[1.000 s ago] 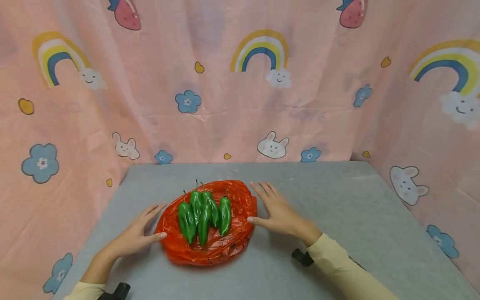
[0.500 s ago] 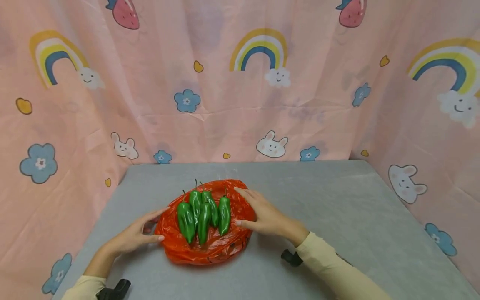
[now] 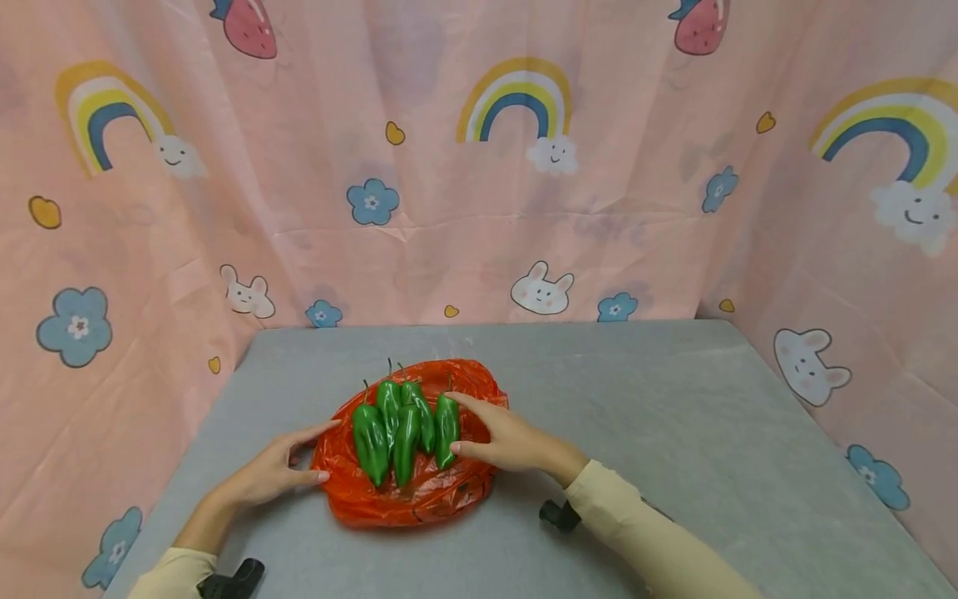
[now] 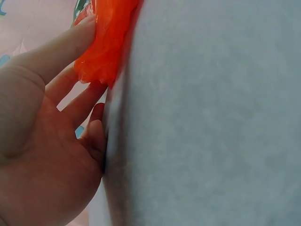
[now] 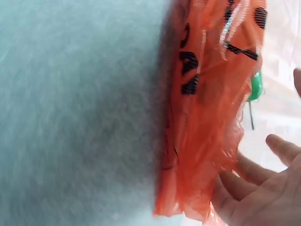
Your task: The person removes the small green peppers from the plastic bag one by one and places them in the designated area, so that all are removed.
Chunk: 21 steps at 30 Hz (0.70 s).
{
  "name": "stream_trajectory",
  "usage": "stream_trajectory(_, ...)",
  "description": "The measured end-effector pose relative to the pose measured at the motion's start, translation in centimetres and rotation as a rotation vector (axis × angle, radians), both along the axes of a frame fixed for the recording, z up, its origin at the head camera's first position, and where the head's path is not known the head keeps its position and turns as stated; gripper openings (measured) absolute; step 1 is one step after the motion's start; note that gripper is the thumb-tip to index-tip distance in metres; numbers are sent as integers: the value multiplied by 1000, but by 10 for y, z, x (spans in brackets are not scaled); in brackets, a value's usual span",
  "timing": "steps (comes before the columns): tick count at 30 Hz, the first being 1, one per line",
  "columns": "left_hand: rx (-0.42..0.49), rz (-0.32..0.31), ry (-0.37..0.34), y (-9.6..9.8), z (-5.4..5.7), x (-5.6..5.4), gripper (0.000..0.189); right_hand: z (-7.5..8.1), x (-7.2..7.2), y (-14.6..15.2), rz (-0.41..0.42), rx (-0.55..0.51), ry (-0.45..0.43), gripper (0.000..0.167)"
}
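Several glossy green peppers with thin stems lie together on a crumpled red plastic bag, near the middle of the table in the head view. My left hand is at the bag's left edge, thumb and fingers spread around it. In the left wrist view, the thumb overlaps the red plastic. My right hand reaches over the bag's right side, with its fingertips right at the rightmost pepper. Black print marks the bag's side in the right wrist view, where the right hand's fingers are extended.
A grey table carries the bag. Behind and beside it hangs a pink cloth printed with rainbows, bunnies and flowers. Each wrist wears a dark camera mount, one showing under the right sleeve.
My right hand has moved left from the bag's right edge to the rightmost pepper. The left hand has come slightly closer around the bag's left edge. The peppers stay where they were.
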State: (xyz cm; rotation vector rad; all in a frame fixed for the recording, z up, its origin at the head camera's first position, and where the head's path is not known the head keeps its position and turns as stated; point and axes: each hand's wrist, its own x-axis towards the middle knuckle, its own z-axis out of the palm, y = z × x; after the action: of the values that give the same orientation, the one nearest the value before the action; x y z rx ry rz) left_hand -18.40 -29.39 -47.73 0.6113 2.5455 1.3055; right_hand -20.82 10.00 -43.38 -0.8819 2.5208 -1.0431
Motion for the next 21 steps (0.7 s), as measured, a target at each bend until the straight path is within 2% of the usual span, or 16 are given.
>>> stream_trajectory(3, -6, 21, -13, 2, 0, 1, 71, -6, -4, -2, -16, -5, -20, 68)
stream_trajectory(8, 11, 27, -33, 3, -1, 1, 73, -14, -12, -9, -26, 9, -2, 64)
stream_trajectory(15, -25, 20, -43, 1, -1, 0, 74, -14, -19, -21, -29, 117, 40, 61)
stream_trajectory(21, -8, 16, -42, 1, -1, 0, 74, -14, -20, -25, -25, 163, 64, 61)
